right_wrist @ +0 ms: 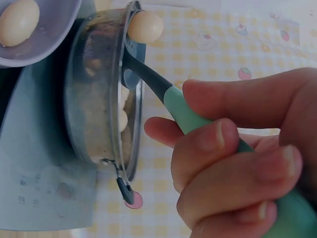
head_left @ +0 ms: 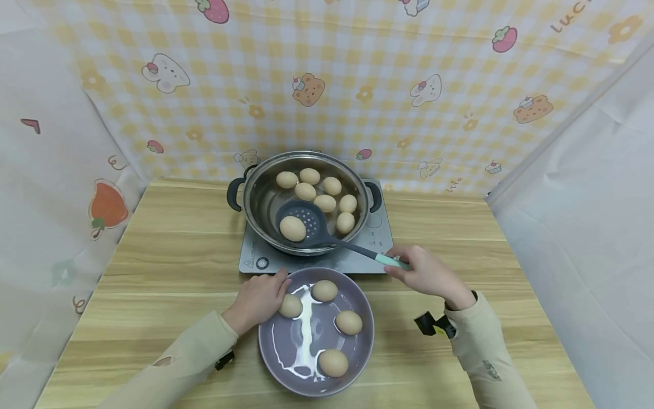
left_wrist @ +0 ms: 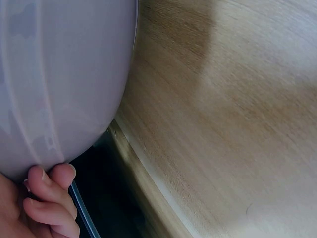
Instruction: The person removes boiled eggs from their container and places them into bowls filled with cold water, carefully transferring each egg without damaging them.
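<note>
My right hand (head_left: 426, 272) grips the mint-green handle of a grey skimmer (head_left: 352, 247), its fingers wrapped round it in the right wrist view. One egg (head_left: 293, 229) rides on the skimmer's perforated head, at the near left inside the steel pot (head_left: 248, 213). Several more brown eggs (head_left: 325, 203) lie in the pot behind and to the right. On the near side, my left hand (head_left: 259, 300) holds the upper left rim of a purple plate (head_left: 368, 346), with curled fingertips (left_wrist: 47, 181) at its outer wall. Several eggs (head_left: 349, 322) sit in that plate.
The pot stands on a grey induction cooker (head_left: 357, 262), with black side handles (head_left: 234, 194) sticking out. Under everything is a wood-grain table (head_left: 184, 238). A yellow checked cloth (head_left: 357, 74) hangs behind, with white cloth (head_left: 577, 216) on both sides.
</note>
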`<state>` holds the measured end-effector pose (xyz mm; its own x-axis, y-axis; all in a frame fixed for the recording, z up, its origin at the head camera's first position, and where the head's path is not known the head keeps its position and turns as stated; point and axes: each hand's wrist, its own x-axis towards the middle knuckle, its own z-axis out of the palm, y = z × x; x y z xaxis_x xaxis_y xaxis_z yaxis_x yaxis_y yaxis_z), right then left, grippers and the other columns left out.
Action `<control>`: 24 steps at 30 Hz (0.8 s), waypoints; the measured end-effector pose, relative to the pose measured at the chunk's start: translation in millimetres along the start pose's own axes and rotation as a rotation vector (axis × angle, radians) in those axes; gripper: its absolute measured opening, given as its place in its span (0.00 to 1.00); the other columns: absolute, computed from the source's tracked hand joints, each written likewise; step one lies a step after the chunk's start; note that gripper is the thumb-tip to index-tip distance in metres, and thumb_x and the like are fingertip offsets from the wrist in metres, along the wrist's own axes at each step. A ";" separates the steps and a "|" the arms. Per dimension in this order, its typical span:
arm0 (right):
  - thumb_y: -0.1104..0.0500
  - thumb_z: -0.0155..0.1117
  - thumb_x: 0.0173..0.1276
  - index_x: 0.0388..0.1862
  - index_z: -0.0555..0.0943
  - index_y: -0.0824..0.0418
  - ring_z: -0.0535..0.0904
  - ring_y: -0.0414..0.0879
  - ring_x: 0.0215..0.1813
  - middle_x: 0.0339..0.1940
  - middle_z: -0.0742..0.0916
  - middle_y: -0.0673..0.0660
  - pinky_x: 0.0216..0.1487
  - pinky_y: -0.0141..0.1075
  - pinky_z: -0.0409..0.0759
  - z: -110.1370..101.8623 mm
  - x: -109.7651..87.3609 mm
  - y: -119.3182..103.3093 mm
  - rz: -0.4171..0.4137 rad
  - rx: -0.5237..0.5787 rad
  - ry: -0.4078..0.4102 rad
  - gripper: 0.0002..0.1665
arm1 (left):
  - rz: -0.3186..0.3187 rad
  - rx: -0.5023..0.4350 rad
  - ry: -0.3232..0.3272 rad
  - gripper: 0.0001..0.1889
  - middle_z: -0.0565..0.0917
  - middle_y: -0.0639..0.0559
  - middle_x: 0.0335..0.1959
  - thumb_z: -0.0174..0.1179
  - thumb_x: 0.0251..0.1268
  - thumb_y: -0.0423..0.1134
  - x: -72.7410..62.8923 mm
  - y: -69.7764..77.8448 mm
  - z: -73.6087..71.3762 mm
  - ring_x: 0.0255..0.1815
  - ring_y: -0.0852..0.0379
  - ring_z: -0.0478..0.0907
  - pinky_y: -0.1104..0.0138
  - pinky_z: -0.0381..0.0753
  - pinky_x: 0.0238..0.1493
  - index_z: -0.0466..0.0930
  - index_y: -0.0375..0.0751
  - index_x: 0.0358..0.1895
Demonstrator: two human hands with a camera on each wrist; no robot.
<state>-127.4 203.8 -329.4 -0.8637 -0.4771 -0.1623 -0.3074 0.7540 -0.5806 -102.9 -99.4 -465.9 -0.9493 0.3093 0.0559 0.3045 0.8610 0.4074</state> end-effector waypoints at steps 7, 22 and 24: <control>0.63 0.57 0.64 0.37 0.78 0.63 0.58 0.36 0.13 0.12 0.66 0.46 0.17 0.30 0.60 -9.7 -6.9 1.2 0.028 0.002 -0.001 0.06 | -0.005 0.007 -0.009 0.10 0.70 0.53 0.13 0.47 0.67 0.43 -0.1 -0.3 -0.1 0.16 0.49 0.72 0.62 0.62 0.15 0.65 0.47 0.26; 0.62 0.57 0.64 0.38 0.80 0.63 0.57 0.35 0.14 0.13 0.66 0.46 0.19 0.29 0.61 -17.1 -14.9 6.3 0.021 -0.025 -0.010 0.07 | 0.002 0.012 -0.014 0.10 0.68 0.54 0.12 0.47 0.67 0.43 -0.2 0.4 -0.9 0.17 0.50 0.73 0.62 0.62 0.15 0.66 0.47 0.27; 0.62 0.58 0.64 0.37 0.80 0.62 0.58 0.35 0.15 0.13 0.67 0.46 0.19 0.29 0.62 -18.5 -18.8 5.6 0.004 -0.023 -0.003 0.06 | 0.005 0.009 -0.013 0.10 0.69 0.54 0.13 0.47 0.67 0.43 0.0 0.8 -1.5 0.17 0.50 0.73 0.62 0.62 0.15 0.66 0.47 0.27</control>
<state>-120.3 225.3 -314.8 -0.8637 -0.4755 -0.1672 -0.3130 0.7659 -0.5616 -102.8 -99.4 -464.2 -0.9468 0.3184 0.0464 0.3098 0.8630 0.3992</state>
